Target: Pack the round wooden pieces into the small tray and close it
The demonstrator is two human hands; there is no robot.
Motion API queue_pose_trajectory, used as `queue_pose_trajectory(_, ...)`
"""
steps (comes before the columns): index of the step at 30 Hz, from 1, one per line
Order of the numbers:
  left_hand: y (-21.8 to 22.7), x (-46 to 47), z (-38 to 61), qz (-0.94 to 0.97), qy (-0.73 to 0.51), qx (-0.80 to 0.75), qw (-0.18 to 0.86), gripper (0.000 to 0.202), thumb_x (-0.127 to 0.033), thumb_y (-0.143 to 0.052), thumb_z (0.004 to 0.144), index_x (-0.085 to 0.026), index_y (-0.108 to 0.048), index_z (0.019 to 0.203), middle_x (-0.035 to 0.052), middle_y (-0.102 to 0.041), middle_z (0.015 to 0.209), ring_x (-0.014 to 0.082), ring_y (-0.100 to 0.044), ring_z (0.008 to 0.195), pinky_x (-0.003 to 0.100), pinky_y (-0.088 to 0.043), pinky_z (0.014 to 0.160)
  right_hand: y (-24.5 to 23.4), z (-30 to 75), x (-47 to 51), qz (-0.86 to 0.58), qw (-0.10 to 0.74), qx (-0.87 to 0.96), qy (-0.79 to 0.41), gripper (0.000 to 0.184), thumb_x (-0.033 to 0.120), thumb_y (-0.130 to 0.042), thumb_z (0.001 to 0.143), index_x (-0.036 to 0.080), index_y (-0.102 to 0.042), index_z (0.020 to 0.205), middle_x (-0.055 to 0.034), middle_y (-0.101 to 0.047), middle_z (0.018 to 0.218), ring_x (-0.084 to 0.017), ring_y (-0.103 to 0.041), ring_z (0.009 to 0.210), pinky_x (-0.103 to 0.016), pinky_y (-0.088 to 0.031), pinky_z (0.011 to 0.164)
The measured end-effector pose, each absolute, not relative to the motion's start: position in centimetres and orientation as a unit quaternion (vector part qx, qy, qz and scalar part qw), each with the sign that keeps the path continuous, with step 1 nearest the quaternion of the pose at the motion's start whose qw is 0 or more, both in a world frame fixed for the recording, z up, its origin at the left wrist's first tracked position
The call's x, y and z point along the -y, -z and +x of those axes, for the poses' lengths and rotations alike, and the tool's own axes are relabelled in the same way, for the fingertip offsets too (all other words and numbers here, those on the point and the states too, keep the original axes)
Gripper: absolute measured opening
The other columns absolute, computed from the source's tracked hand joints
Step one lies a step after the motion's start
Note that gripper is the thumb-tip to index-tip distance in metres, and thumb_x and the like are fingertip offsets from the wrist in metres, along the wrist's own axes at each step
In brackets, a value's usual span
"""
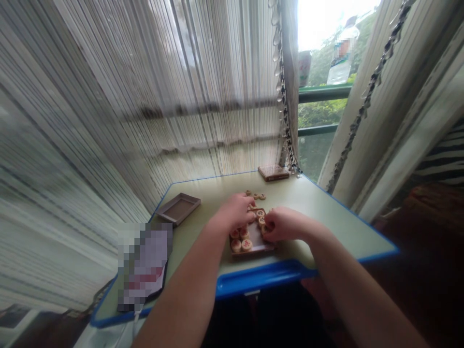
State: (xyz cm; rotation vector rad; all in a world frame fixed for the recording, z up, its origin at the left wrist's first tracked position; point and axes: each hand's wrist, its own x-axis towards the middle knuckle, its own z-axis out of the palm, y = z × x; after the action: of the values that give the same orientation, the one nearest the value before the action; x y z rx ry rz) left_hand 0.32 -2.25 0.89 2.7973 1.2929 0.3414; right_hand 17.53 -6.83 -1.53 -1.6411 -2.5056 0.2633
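Note:
A shallow brown box (258,250) lies on the table in front of me, with round Chinese chess pieces (247,245) in it. Red-marked ones sit on its left side, others along the far and right sides. My left hand (237,212) is over the box's far left part, fingers curled round a chess piece that they mostly hide. At the right side, my right hand (282,224) has its fingers pinched at a chess piece (265,229) in the row there. Just beyond the box, a few loose chess pieces (262,196) lie on the tabletop.
A brown box lid or tray (179,208) lies at the left of the blue-edged table (337,222). Nearer, a tablet-like device (147,266) has a cable attached. A flat brown case (273,172) is at the back edge. String curtains (203,87) hang behind; a bottle (340,58) stands by the window.

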Motion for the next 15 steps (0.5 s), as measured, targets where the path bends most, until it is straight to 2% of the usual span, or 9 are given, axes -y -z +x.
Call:
queue_pose_trajectory(6,-1.2,1.8,-0.1,0.881,-0.139,-0.452,0.027,0.028,-0.025,-0.048,0.074,-0.022,-0.064,0.096,0.0049,-0.060,0.093,0.0170,-0.057,0.079,0.027,-0.044,0.074,1.5,17.7,6.7,-0.543,0.074,0.830,-0.101,0.020,0.037,-0.063,0.058,0.018,-0.060,0.054,0.0007,-0.049,0.047,-0.008,-0.032,0.045,-0.026,-0.019,0.045)
queue_pose_trajectory(15,-0.9,0.9,-0.7,0.853,-0.180,-0.489,-0.005,0.029,-0.023,-0.045,0.078,-0.018,-0.064,0.098,0.0066,-0.060,0.096,0.0176,-0.057,0.087,0.026,-0.044,0.082,1.5,18.4,6.1,-0.528,0.117,0.818,-0.194,0.030,0.045,-0.066,0.057,0.018,-0.053,0.053,0.0057,-0.041,0.047,-0.007,-0.031,0.046,-0.023,-0.019,0.044)
